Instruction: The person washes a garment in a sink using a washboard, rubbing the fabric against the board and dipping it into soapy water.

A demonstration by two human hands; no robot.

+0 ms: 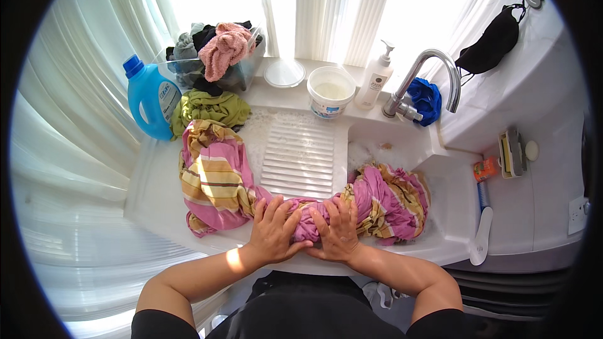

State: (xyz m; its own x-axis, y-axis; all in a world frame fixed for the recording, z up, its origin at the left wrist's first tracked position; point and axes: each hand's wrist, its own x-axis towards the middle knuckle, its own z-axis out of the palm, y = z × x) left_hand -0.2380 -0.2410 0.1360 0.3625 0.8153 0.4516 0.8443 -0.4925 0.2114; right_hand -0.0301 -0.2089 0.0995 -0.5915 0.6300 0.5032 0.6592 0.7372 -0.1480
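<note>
A wet pink and yellow striped cloth stretches across the white washboard sink, bunched and twisted in the middle. My left hand is closed over the twisted part near the front edge, fingers bent over the fabric. Beside it, my right hand grips the same roll, the two thumbs almost touching. One end of the cloth spreads over the left side of the sink; the other droops in a heap into the basin on the right. Behind the hands the ribbed washboard shows bare, wet and sudsy. My palms hide the cloth beneath them.
At the back left are a blue detergent bottle, a green cloth and a clear bin of clothes. A white tub, pump bottle and curved faucet line the back. A white-handled brush lies right.
</note>
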